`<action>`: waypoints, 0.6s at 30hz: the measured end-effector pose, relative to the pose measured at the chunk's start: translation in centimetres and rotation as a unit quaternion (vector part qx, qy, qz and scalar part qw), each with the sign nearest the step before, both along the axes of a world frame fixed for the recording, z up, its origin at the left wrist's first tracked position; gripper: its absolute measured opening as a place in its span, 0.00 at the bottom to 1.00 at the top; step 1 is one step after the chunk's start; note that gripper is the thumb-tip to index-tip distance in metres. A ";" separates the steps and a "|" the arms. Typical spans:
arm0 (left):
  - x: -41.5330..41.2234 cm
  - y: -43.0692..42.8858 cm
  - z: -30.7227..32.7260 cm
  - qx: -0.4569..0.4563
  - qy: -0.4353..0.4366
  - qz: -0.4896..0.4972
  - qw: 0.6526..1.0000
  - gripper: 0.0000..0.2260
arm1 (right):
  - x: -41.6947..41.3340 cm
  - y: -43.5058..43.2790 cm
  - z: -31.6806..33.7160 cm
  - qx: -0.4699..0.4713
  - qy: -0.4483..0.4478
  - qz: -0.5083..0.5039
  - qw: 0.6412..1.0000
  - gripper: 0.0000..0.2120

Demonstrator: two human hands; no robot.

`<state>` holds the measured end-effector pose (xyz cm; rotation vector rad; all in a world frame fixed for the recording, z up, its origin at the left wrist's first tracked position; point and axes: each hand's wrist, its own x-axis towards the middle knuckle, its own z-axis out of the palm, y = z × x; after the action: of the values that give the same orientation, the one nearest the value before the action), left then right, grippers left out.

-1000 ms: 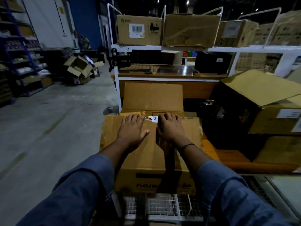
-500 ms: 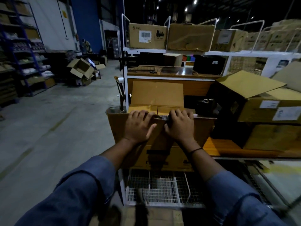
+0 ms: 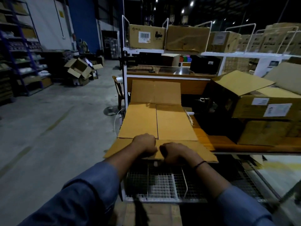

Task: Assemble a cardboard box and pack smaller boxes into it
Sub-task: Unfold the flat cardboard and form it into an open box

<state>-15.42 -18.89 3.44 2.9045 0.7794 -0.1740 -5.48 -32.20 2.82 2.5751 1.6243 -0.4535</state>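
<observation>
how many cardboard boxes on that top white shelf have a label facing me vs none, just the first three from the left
Boxes with a label showing: 2, the barcode box and the third box
Boxes with no label showing: 1, the plain box
Total on the top shelf, first three from the left: 3

Both arms reach forward side by side in rolled blue sleeves, forearms bare. The left hand (image 3: pixel 144 145) and right hand (image 3: pixel 175 152) are curled into fists, knuckles up, nearly touching each other. A dark band circles the right wrist.
</observation>
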 end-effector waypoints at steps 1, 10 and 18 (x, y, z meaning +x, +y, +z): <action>-0.2 0.1 -1.0 -0.014 0.009 -0.015 1.000 0.17 | 0.0 -0.3 -1.0 -0.008 0.000 0.017 1.000 0.34; -0.5 2.1 -7.4 0.007 0.110 -0.068 0.992 0.34 | 1.8 0.4 -5.7 -0.080 0.014 0.003 0.997 0.56; 0.9 3.4 -9.7 0.065 0.044 -0.074 0.994 0.36 | 4.8 4.0 -8.1 -0.023 -0.072 -0.011 0.997 0.44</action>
<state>-14.51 -15.47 -6.31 3.0975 0.6079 -0.2775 -0.66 -28.23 -5.25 2.5294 1.5214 -0.2960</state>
